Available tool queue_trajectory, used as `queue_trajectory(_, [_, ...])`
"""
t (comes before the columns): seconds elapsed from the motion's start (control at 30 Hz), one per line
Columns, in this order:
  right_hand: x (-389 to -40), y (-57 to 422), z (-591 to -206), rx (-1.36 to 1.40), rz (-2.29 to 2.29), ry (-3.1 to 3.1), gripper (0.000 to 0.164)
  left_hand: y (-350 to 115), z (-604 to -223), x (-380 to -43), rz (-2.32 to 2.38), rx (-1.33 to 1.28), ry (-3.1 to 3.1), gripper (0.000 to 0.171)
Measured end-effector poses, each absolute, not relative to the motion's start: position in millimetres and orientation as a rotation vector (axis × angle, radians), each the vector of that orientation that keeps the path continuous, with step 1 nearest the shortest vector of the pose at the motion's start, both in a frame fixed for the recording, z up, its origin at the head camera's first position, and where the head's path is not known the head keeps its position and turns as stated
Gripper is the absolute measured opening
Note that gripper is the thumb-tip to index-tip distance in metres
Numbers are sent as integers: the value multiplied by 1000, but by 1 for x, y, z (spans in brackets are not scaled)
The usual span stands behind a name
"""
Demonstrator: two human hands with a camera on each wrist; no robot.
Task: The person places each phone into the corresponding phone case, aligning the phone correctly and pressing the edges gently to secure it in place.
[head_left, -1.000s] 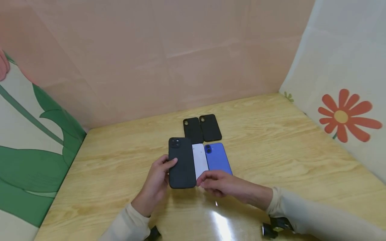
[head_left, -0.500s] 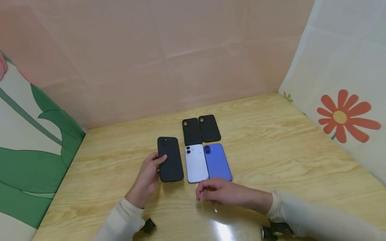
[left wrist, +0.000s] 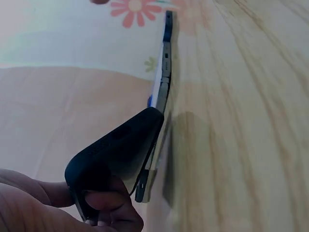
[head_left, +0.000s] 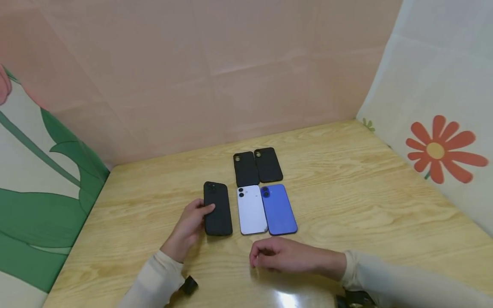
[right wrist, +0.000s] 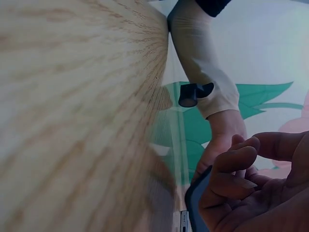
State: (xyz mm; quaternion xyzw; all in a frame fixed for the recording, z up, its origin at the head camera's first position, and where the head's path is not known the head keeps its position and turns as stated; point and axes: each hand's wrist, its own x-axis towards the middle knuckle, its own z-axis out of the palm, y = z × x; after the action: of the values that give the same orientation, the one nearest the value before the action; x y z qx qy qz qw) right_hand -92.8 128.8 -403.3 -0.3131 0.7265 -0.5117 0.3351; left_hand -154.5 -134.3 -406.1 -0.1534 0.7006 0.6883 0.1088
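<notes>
My left hand [head_left: 187, 229] grips a phone in a black case [head_left: 218, 216] by its left edge, thumb on the back and fingers underneath. In the left wrist view this cased phone [left wrist: 113, 147] is tilted, one edge low over the table. Just right of it in the head view a white phone [head_left: 252, 210] and a blue phone [head_left: 280, 209] lie side by side, camera side up. My right hand [head_left: 283, 256] hovers in front of the blue phone, holding nothing. Its fingers are loosely curled in the right wrist view, thumb tip near the index finger.
Two black phone cases [head_left: 246, 169] with camera cutouts lie side by side behind the white and blue phones. All stand on a wood-grain table [head_left: 346, 184]. A pink cloth [head_left: 208, 77] hangs behind, with printed panels at both sides.
My left hand has moved left with the cased phone and lowered it, uncovering the white phone. My right hand has drawn back toward me, away from the phones.
</notes>
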Motion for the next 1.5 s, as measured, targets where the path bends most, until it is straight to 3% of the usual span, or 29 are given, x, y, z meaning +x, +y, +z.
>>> queue_trajectory(0.3, [-91,129,-403,-838,-1320,1914,14,-143,-412,-159,1722,-289,2326,21])
queue_trajectory(0.53, [-92,128,-403,-847,-1312,1909,15,-142,-408,-159,1282,-206,2574,93])
queue_trajectory(0.7, [-91,128,-403,-845,-1308,1896,16,-135,-406,-152,913,-12,2714,117])
queue_trajectory(0.83, [-91,128,-403,-856,-1309,1878,16,-132,-405,-146,732,123,2782,116])
queue_trajectory(1.23, [-92,127,-403,-821,-1301,1876,16,-128,-398,-135,361,261,2880,89])
queue_trajectory(1.5, [-93,127,-405,-822,-1290,1897,15,-127,-399,-134,370,280,2875,87])
